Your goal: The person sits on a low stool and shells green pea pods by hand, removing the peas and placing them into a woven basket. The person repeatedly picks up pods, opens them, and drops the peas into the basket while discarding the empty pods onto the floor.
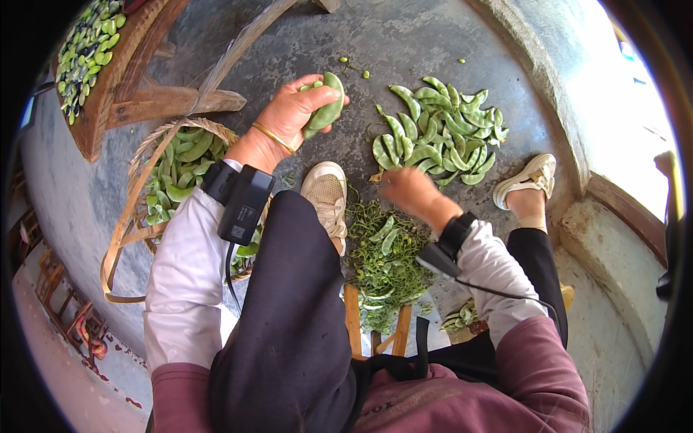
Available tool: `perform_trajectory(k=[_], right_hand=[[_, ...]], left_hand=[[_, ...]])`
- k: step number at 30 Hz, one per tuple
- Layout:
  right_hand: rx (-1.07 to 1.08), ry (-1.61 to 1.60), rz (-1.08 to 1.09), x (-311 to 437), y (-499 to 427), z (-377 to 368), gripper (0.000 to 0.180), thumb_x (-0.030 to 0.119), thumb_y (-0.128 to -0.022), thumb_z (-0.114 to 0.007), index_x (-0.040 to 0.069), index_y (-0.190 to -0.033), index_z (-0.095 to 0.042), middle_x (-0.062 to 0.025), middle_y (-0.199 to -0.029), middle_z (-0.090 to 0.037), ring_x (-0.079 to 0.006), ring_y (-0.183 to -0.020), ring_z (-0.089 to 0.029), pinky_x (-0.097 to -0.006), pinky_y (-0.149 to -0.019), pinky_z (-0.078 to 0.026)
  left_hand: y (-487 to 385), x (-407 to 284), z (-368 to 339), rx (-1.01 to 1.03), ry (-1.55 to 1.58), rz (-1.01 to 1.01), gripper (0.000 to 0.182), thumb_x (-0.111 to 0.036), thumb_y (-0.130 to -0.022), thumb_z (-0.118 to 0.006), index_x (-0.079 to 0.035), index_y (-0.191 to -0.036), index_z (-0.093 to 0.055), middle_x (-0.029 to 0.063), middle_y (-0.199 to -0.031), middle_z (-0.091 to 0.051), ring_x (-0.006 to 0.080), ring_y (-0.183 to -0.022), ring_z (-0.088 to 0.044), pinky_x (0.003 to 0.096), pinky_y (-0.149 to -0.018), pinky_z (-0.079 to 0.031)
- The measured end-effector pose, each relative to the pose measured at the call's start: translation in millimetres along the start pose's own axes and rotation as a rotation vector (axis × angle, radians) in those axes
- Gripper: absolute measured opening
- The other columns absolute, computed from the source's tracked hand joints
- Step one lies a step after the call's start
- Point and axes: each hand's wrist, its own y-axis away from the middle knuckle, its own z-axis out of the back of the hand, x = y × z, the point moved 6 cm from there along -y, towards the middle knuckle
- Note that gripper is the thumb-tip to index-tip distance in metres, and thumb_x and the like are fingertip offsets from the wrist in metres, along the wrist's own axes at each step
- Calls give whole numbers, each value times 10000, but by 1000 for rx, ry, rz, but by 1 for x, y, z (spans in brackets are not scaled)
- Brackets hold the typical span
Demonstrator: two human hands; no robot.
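My left hand holds a large green bean pod between thumb and fingers, with smaller green beans showing at the palm. My right hand is blurred, with its fingers pointing left; it hovers near the lower edge of a pile of flat green bean pods on the concrete floor. Whether it holds anything is hidden. Below it lies a heap of thin green stems and trimmings with a few pods on it. At the left, a woven basket with a strap-like handle holds many pods.
Shelled beans lie on a wooden surface at the upper left, whose wooden legs reach over the floor. My shoes flank the pods. A raised concrete ledge curves along the right. More pods lie beside my seat.
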Motion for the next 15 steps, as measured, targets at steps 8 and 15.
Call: perform_trajectory(k=[8,15], right_hand=[[-380,231,-262,-27,-56,47,280,246,-801,-579,31,-981,-574,-156,-996,-607,-316,-895,-625,-386,-791,-498],[-375,54,-238,-30,-53,66,258,248,-753,-601,-3,-806,-634,-163,-813,-656,-327,-757,-639,-395,-714,-514]], left_hand=[[0,16,-1,2,52,138,98,-116,-829,-611,-98,-881,-530,45,-773,-584,139,-687,-584,310,-596,-522],[-1,9,-9,14,-494,-80,88,-58,-793,-665,-77,-805,-580,-27,-688,-547,59,-602,-530,230,-540,-464]])
